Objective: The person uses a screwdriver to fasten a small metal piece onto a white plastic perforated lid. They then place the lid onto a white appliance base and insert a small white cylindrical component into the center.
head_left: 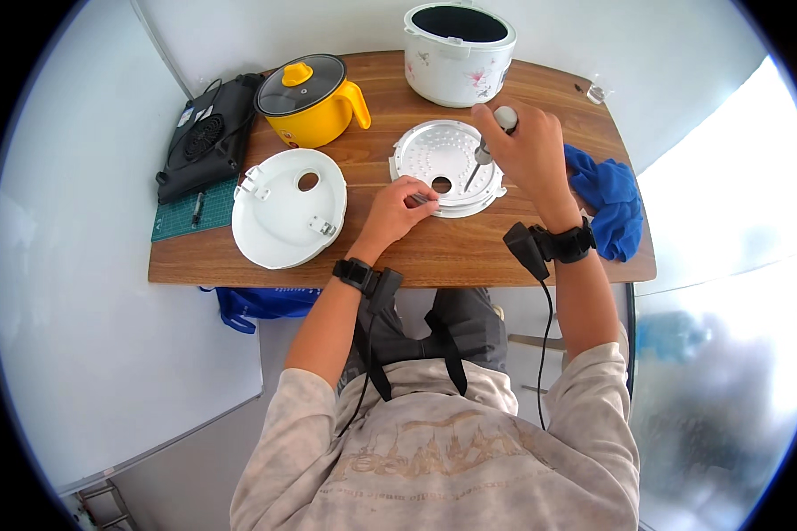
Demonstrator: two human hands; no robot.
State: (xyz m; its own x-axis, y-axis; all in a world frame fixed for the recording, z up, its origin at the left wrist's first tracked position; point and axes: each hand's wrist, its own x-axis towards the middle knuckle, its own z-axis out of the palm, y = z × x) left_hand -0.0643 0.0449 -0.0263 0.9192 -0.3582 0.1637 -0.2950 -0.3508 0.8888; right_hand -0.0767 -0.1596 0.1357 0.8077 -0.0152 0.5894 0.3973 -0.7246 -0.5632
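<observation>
The perforated metal disc lies flat near the middle of the surface, between its near and far edges, where both arms can reach over it comfortably. The right grip is closed around the handle of a screwdriver, whose shaft points down at the disc's right half; holding it from above probably lets the wrist turn and press. Whether the tip touches the metal I cannot tell. The left grip has its fingers pinched at the disc's near rim, beside the round hole, perhaps to steady it; a small greyish piece seems to show between the fingertips, too small to identify.

The white lid shell lies by the near left corner, hinge fittings upward, close by yet out of the tool's way. Toward the far edge stand the cooker body, its dark opening facing up, and the lidded yellow pot, which leaves the middle free for handwork. A blue cloth lies bunched along the right edge, just beyond the right forearm.
</observation>
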